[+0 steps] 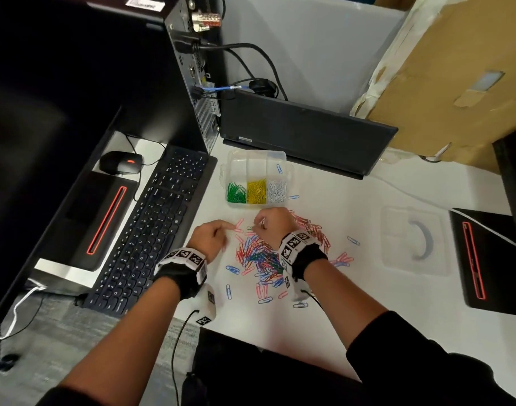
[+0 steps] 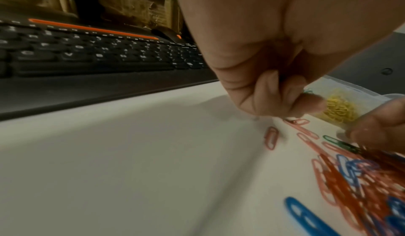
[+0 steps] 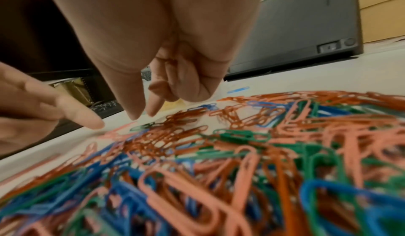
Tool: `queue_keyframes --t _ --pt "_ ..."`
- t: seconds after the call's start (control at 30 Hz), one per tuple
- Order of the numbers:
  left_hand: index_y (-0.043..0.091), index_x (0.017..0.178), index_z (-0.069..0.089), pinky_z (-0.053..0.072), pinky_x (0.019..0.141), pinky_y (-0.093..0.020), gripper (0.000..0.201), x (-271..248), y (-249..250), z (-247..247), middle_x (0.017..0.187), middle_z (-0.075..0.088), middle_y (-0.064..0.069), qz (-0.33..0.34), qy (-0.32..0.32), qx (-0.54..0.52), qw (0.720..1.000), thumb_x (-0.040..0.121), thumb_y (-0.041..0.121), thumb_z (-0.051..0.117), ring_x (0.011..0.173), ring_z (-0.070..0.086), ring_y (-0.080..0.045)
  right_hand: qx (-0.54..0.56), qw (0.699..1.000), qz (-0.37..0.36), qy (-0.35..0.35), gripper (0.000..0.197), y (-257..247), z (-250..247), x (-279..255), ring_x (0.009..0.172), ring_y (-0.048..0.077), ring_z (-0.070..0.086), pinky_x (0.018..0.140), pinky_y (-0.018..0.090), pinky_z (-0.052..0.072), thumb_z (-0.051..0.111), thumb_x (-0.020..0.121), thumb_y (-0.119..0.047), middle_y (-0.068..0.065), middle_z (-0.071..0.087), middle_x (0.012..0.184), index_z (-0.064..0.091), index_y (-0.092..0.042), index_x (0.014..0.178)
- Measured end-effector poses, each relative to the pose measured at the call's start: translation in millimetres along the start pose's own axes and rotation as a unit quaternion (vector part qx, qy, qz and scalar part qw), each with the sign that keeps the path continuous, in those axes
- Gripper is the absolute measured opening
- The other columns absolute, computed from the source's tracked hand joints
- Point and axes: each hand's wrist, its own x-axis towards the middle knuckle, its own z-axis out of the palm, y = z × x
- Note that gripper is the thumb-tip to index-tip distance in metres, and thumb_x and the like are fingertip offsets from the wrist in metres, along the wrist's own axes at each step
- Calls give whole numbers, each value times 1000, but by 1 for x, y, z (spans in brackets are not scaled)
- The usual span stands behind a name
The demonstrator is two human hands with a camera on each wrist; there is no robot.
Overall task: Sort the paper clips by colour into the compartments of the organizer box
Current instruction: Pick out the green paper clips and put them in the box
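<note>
Both hands picking at the far edge of the clip pile, near the box.

The right hand (image 1: 273, 219) reaches index finger and thumb down at a green clip (image 2: 338, 143) (whether it already pinches it, I cannot tell); the left hand (image 1: 211, 237) curls loosely, fingertip on a pink clip (image 1: 238, 224), holding nothing I can see. The pile (image 1: 262, 259) of pink, red, blue and green lies just under the wrists. The box (image 1: 280, 155), just beyond, holds green, yellow and white clips in its near row. Judged step: pulling out a green; next it needs a clean lift clear of tangled neighbours, then a drop in the green compartment. No legible writing beyond keyboard (image 1: 151, 227) letters.
</note>
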Motion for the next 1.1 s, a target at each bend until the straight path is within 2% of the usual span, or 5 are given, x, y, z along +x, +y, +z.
queue_keyframes --t 0.1,0.3,0.4,0.97,1.1 --pt "31 88 72 53 69 -39 40 -4 -4 2 61 67 -5 2 1 -16 1000 93 9 39 67 59 -36 -21 1000 9 -16 8 -1 5 3 71 12 60 70 23 50 72 86 -16 4 72 86 75 -9 87" --pt "25 88 74 45 79 -17 23 -18 1 17 93 71 10 53 -19 -21 998 93 17 54 75 58 1 46 998 28 -16 12 10 -1 1 64 6 55 64 20 45 70 88 -18 -6 63 71 72 -6 86" --pt "28 88 72 38 57 -15 10 -27 -1 28 64 57 7 126 -40 52 990 79 29 76 53 45 -4 139 987 72 -35 16 20 -13 -7 75 8 62 69 18 46 69 89 -28 -3 70 85 74 -13 94" --pt "17 77 72 41 59 -21 13 -23 6 47 55 50 0 93 -5 -4 996 87 26 70 54 41 -12 623 731 227 -160 19 38 -40 -61 70 18 57 62 25 54 47 93 1 7 58 78 66 0 99" --pt "24 85 68 41 51 -19 25 -25 9 46 61 57 1 44 -20 -40 998 98 18 48 53 47 -11 531 812 195 -142 16 36 -39 -63 70 19 63 63 25 56 51 92 1 11 64 83 66 -3 89"
